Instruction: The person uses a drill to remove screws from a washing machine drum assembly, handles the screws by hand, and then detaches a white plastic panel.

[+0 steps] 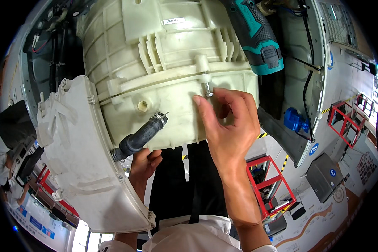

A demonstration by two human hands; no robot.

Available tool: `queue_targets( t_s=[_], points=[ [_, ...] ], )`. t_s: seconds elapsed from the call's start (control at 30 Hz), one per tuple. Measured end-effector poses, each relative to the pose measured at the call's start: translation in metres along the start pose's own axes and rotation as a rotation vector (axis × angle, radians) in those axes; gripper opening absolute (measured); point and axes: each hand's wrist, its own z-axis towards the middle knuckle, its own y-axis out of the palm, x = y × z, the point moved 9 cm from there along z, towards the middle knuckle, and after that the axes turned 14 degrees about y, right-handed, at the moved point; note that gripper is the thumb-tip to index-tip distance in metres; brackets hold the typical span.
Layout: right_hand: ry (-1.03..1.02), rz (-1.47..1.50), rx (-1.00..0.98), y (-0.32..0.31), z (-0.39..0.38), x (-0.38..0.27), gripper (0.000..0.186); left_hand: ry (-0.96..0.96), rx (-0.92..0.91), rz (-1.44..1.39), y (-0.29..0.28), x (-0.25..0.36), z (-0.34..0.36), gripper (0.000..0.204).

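Observation:
A large cream plastic washing-machine tub (168, 84) fills the middle of the view, with a seam running across it. From a boss on that seam a silver bolt (208, 89) sticks out toward me. My right hand (233, 122) is at the bolt's head, thumb and forefinger apart on either side of it, the forefinger closest. A black rubber hose (140, 134) with a metal clamp joins the tub's lower left. Below the hose, my left hand (145, 164) has curled fingers near the tub's lower edge; the tub and panel partly hide it, and anything in it is hidden.
A teal and black power tool (260, 42) rests against the tub's upper right. A pale plastic panel (88, 168) stands at the left. Grey metal cabinet walls (296, 84) flank the tub, with a blue plug (296, 119) at the right. Red frames (271, 185) stand beyond.

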Motion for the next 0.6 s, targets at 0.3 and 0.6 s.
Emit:
queue_targets(
  t_s=[0.3, 0.6],
  points=[
    [0.024, 0.012, 0.006, 0.0023, -0.0021, 0.0024, 0.016, -0.018, -0.033, -0.026, 0.004, 0.0005, 0.0001, 0.024],
    [0.023, 0.032, 0.017, 0.0006, -0.0012, 0.0018, 0.017, -0.005, -0.01, 0.046, 0.0031, 0.0021, 0.0005, 0.022]
  ],
)
